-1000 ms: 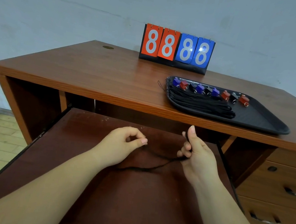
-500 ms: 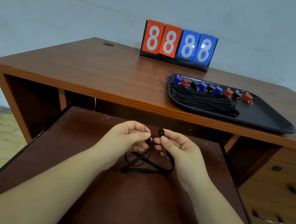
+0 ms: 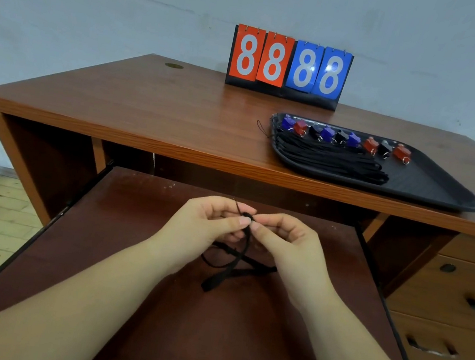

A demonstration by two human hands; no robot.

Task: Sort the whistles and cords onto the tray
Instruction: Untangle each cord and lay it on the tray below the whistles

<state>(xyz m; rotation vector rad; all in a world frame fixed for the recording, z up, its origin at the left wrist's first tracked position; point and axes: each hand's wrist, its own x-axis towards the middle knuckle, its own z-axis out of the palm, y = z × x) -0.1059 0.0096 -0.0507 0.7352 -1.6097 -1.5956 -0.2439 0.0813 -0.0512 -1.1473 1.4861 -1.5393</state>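
My left hand (image 3: pixel 209 221) and my right hand (image 3: pixel 283 237) meet over the pull-out shelf (image 3: pixel 153 304) and both pinch the top of a black cord (image 3: pixel 238 258). The cord's loops hang down between my hands onto the shelf. On the desk top at the right lies a black tray (image 3: pixel 440 188). A bundle of black cords (image 3: pixel 329 161) rests in the tray's left half. Behind the bundle, several whistles (image 3: pixel 347 138) in blue, red and black stand in a row along the tray's far side.
A flip scoreboard (image 3: pixel 289 65) reading 8888 stands at the back of the wooden desk (image 3: pixel 163 115). Drawers (image 3: pixel 456 299) with handles are at the right under the desk top. One thin cord end (image 3: pixel 262 128) lies over the tray's left rim.
My hands came together from apart. The cord, first stretched between them, is now gathered in hanging loops and pinched at one point by both hands.
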